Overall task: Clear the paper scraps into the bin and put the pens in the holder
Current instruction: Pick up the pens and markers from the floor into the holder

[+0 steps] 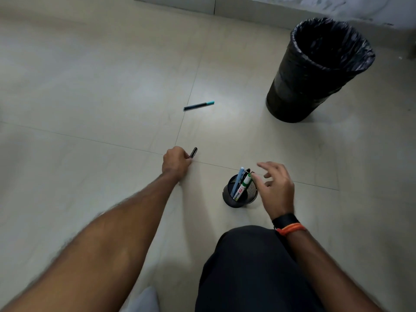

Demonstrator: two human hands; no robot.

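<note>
My left hand point(176, 162) is closed around a black pen point(193, 152) low over the floor, the pen's end sticking out past my fingers. A dark pen with a teal cap point(199, 105) lies alone on the tiles farther out. The black mesh holder point(240, 198) stands near my knee with a light blue pen, a green-and-white marker point(242, 186) and a dark pen in it. My right hand point(275, 188) hovers just right of the holder, fingers spread, thumb by the marker's top. The black bin point(319, 70), lined with a black bag, stands at the far right.
I am crouched on a floor of pale tiles point(90, 86). My dark-trousered knee point(252, 266) fills the lower middle. A low wall edge point(247, 12) runs along the back. No paper scraps show on the floor.
</note>
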